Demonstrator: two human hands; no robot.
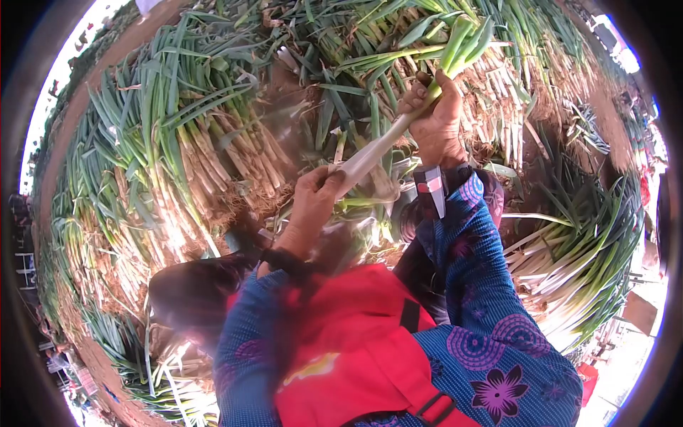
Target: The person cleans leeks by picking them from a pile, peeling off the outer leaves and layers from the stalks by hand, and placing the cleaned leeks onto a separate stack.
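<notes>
Red cloth (356, 352) partly blurs; left hand (313, 206) partly hides the leek (377, 151).

A red garment (341, 320) w/ a yellow-&-white print (308, 368) is worn at lower ctr., & a dark patch (410, 315) and a dark buckle (435, 409) are seen toward its R side, the latter nr. the bottom edge. Bare brown soil (121, 53) is shown as a strip at upper L, while a white thing (148, 6) is cut off at the top edge, too little of it shown to ID. At far R, brown cardboard (639, 313) is seen, w/ a small red item (588, 381), unclear, below & L of it.
</notes>
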